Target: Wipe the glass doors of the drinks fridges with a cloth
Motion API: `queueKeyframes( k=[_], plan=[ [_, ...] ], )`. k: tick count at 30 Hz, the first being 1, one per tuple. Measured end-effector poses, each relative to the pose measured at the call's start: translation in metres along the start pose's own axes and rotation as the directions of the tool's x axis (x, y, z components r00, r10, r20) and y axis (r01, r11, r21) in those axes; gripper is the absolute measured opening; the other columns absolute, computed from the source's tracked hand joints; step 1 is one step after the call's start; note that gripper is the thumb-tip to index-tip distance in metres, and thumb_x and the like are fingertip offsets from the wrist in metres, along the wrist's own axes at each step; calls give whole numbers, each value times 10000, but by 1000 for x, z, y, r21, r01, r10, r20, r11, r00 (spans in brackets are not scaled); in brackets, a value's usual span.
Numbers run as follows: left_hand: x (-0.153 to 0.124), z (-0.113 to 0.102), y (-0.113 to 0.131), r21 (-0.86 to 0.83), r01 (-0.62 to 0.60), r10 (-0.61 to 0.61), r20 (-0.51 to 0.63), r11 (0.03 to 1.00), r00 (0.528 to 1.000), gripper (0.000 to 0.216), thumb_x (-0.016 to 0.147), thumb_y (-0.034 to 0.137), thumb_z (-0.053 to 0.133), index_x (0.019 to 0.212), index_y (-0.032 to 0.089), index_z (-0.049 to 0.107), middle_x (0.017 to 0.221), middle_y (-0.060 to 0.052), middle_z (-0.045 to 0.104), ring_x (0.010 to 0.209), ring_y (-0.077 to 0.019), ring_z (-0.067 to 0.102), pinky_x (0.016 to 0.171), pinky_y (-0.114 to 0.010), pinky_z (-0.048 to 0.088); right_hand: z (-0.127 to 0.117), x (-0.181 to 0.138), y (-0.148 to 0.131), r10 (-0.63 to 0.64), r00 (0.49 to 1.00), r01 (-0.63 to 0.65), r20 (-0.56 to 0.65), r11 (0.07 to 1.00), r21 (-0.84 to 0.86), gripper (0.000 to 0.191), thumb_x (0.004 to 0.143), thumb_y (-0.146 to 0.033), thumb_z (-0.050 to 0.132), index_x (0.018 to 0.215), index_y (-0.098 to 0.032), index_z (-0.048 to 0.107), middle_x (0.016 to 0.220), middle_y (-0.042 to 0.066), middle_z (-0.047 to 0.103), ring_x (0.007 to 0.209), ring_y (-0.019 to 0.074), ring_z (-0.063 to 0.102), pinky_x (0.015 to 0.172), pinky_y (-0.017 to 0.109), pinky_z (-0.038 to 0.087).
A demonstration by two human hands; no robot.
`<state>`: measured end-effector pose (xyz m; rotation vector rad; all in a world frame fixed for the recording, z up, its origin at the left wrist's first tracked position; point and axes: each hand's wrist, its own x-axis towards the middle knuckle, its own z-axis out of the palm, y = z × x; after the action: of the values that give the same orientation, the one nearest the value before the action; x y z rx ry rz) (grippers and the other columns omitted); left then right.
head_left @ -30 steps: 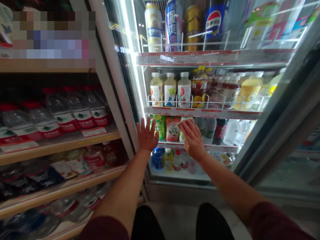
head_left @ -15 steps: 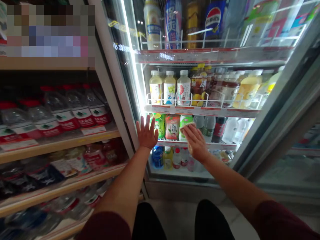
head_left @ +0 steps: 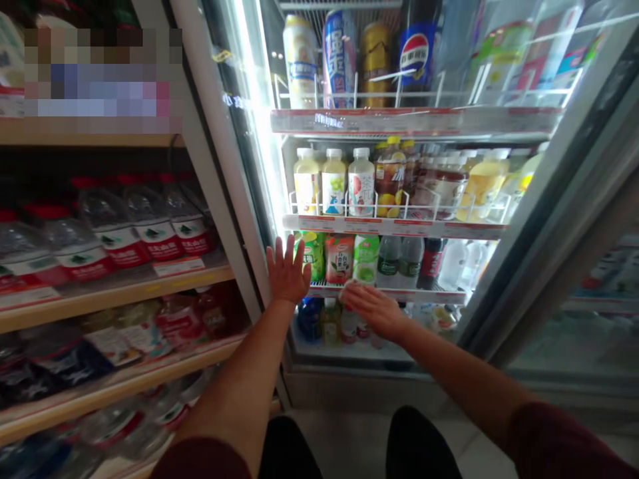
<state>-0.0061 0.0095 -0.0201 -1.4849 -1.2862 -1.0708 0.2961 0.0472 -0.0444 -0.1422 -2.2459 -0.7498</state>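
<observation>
My left hand is spread flat, palm forward, at the left side of the lit drinks fridge's glass door, near its frame. It holds nothing. My right hand lies flat against the glass with a small pale cloth under its fingers. Most of the cloth is hidden by the hand. Behind the glass, level with the hands, stand a green carton, a red carton and a green-and-white carton.
Wooden shelves with red-capped water bottles stand close on my left. Upper fridge shelves hold cans, a cola bottle and tea bottles. A thick door frame slants along the right. My knees are below.
My right hand has slid down and left across the glass with the cloth. My left hand stays spread in about the same place. The view has shifted slightly.
</observation>
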Motion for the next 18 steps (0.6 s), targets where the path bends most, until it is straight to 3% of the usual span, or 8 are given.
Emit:
queueKeyframes(
  k=[2,4,6,8,12,14,16,18],
  plan=[
    [0,0,-1,-5,0,0,-10,1000,1000,597,1080,441,393,1640,235,404,1696,-99,371,1657,-251,47,1357,-554,11,-2,-9,2,-54,997,53,58,998,22,627,1058,-93,412,1667,-210,320,1570,50,557,1493,140,503,1264,330,410],
    [-1,1,-1,-16,14,-14,-1,1000,1000,600,1074,444,402,1633,227,420,1684,-108,391,1657,-260,48,1356,-568,14,-11,-13,12,96,995,-96,-1,995,-30,658,1050,-74,405,1678,-233,289,1571,41,559,1540,154,440,1317,368,332],
    [-1,2,-2,-30,39,-38,25,999,999,603,1065,457,411,1620,222,445,1678,-113,401,1656,-276,56,1353,-583,9,-20,-14,22,285,947,-301,-150,948,-99,705,1041,-68,439,1692,-259,247,1585,54,540,1582,185,372,1355,417,247],
    [-2,2,-2,-48,54,-51,48,997,998,604,1062,462,417,1613,217,458,1680,-116,397,1655,-287,67,1351,-588,-3,-26,-18,26,352,905,-388,-239,913,-126,727,1036,-76,472,1698,-254,230,1595,74,524,1594,212,347,1359,441,230],
    [-1,1,-1,-44,37,-36,36,998,999,599,1072,444,411,1624,212,432,1700,-108,360,1655,-285,68,1353,-569,-14,-27,-38,20,53,999,-52,15,997,-51,675,1052,-67,408,1689,-236,262,1569,47,557,1523,142,465,1325,336,316],
    [-1,0,-1,-27,17,-17,19,999,1000,598,1074,432,409,1630,213,420,1704,-107,354,1657,-273,58,1355,-554,-10,-29,-48,21,34,997,-31,75,999,-30,685,1046,-48,387,1689,-248,260,1562,26,568,1515,132,473,1326,332,319],
    [0,0,-1,-21,13,-13,19,1000,1000,600,1070,428,414,1628,211,425,1697,-114,366,1657,-270,54,1355,-553,-6,-32,-54,28,211,977,-213,-27,973,-89,716,1034,-45,422,1692,-271,251,1579,36,549,1558,173,414,1343,399,296],
    [0,0,-1,-31,28,-28,28,999,999,602,1064,431,420,1620,203,441,1688,-123,379,1657,-276,60,1353,-560,-7,-34,-56,32,365,905,-397,-218,909,-126,747,1025,-78,506,1696,-266,240,1619,79,494,1598,228,340,1338,467,302]
  ],
)
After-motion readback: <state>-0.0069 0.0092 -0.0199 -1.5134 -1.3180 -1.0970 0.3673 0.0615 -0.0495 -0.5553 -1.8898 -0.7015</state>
